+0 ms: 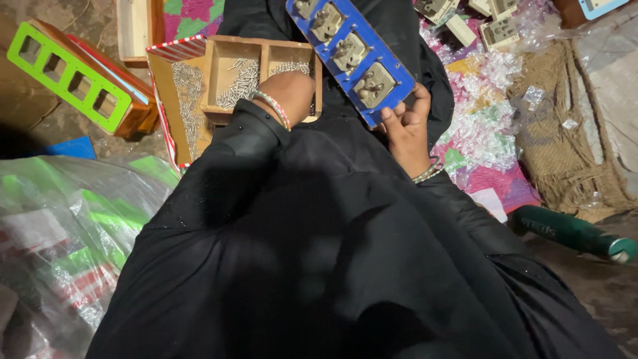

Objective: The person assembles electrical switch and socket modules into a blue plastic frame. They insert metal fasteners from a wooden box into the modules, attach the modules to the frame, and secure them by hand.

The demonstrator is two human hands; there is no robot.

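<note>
My right hand [407, 126] grips the near end of a long blue frame [387, 70] that carries several beige switch parts [373, 84] in a row. My left hand [287, 93] reaches down into a wooden tray [214, 73] with compartments full of small metal screws [240, 78]; its fingers are hidden behind the wrist. Beaded bangles sit on both wrists. Black sleeves and a black robe fill the lower middle of the view.
A green frame with square openings [66, 74] lies on wooden boxes at the left. Clear plastic bags [60, 233] sit at lower left. More beige switch parts [498, 30] and crumpled plastic [482, 126] lie at upper right, on burlap [565, 153]. A green tool [571, 233] lies at right.
</note>
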